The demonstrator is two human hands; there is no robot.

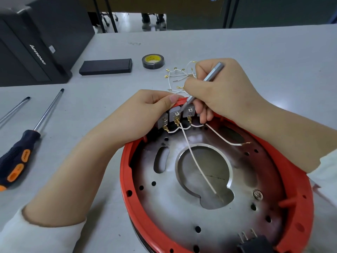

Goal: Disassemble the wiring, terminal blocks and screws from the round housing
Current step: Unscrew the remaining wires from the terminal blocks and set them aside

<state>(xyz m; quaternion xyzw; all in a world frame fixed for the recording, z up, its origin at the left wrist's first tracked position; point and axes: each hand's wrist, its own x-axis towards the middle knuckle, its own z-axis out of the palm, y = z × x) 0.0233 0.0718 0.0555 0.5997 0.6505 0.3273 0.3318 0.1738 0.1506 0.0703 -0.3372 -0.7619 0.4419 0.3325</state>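
Round red-rimmed metal housing [182,212]: left hand [145,114] grip pinches grey terminal blocks [175,115]; right hand [218,92] grip clenches slim grey screwdriver [206,83]. Advice: seat tip squarely, brace block, turn slowly.

The housing [217,179] sat on the table [255,52], screwdrivers [27,143] to its left, tape roll [153,61] and loose wires [179,77] behind.

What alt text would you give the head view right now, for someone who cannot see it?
The right hand works a slim grey metal screwdriver into grey terminal blocks on the round red-rimmed metal housing, which the left hand steadies. Loose white wires and a black-and-orange screwdriver lie on the table.
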